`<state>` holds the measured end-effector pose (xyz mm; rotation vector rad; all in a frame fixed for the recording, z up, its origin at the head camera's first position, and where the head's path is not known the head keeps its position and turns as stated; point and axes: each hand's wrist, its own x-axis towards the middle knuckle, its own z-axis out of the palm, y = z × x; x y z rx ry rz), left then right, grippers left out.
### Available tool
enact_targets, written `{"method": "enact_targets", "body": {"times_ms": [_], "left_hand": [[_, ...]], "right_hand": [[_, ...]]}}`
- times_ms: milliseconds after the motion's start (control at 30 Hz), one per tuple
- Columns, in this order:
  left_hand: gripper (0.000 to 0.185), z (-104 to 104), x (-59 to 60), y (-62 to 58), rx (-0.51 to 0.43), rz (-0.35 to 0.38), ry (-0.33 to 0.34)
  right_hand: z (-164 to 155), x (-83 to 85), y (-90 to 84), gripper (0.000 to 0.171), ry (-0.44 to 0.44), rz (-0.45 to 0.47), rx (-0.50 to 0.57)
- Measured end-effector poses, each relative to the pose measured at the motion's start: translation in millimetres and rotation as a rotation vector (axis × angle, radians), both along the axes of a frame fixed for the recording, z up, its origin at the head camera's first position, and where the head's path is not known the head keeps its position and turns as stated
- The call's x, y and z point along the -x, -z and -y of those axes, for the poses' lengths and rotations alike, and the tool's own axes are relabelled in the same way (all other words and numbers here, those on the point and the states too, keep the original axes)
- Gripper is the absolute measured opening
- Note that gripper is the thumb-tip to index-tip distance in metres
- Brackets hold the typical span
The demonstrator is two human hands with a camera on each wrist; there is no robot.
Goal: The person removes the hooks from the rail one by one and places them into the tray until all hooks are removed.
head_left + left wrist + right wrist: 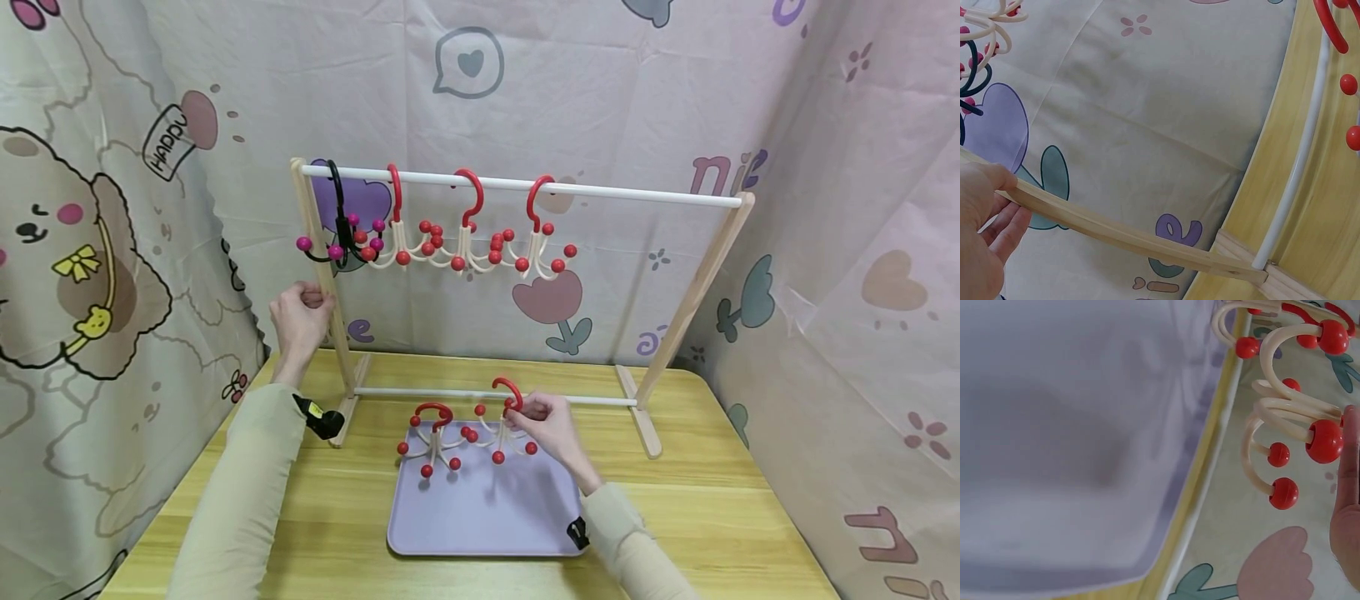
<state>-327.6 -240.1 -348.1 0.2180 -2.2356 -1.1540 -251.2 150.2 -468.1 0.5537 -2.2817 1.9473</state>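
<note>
My left hand grips the left wooden post of a rack, thumb and fingers pinching it in the left wrist view. In my right hand, the fingers pinch a claw hanger near the base of its red hook. This hanger has curved cream arms tipped with red balls, and it is held upright over the back of a lilac tray. A second red-hooked claw hanger is beside it, over the tray's back left. Three like it hang from the white top bar.
A black claw hanger with magenta balls hangs at the bar's left end. The right post stands on a wooden foot. A white lower bar runs behind the tray on the wooden table. Printed curtains surround the table.
</note>
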Motion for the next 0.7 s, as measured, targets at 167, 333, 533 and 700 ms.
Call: {"method": "enact_targets", "body": {"times_ms": [167, 333, 533, 700], "left_hand": [[0.029, 0.3, -0.7, 0.0, -0.001, -0.001, 0.004], [0.029, -0.4, -1.9, -1.1, -0.01, 0.004, 0.011], [0.029, -0.5, -2.3, -1.2, -0.011, 0.007, 0.01], [0.028, -0.5, -2.2, -1.0, -0.008, 0.007, 0.003]], "right_hand": [[4.3, 1.1, 8.0, 0.016, -0.006, 0.011, 0.006], [7.2, -0.3, 10.5, 0.015, -0.015, 0.027, -0.001], [9.0, -0.8, 15.2, 0.014, 0.004, 0.043, -0.013], [9.4, -0.5, 20.0, 0.018, 0.006, 0.073, -0.016]]}}
